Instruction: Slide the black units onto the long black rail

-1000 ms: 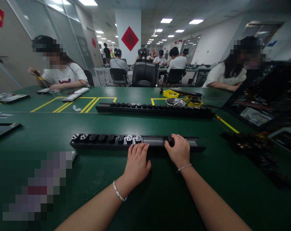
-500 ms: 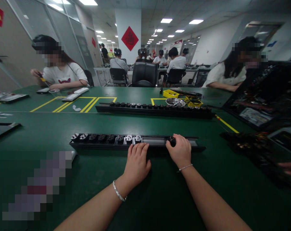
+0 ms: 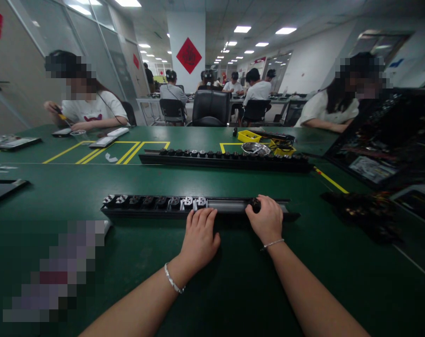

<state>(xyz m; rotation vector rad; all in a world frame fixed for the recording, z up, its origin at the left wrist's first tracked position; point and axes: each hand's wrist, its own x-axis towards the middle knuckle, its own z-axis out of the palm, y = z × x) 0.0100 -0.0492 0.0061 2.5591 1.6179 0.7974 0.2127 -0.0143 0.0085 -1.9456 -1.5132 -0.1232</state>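
A long black channel (image 3: 145, 215) lies across the table in front of me, with several black and white socket modules (image 3: 161, 201) lined up in its left part. My left hand (image 3: 201, 236) rests with its fingertips on the channel's near edge, beside the last white modules; it is open and holds nothing. Over the bare grey stretch at the right, my right hand (image 3: 267, 217) is closed around a small black socket module (image 3: 256, 204). Its fingers hide part of the module, and I cannot tell whether the module touches the channel floor.
Farther back lies a second black channel (image 3: 226, 162) filled with modules. Behind it are a metal bowl (image 3: 256, 149) and yellow bins (image 3: 249, 136). Dark loose parts (image 3: 365, 213) and a black panel (image 3: 377, 140) occupy the right. Co-workers sit across the table.
My right hand has shifted slightly right along the channel with the socket module. My left hand has stayed in place. Another person's hand at the right edge has left the view.
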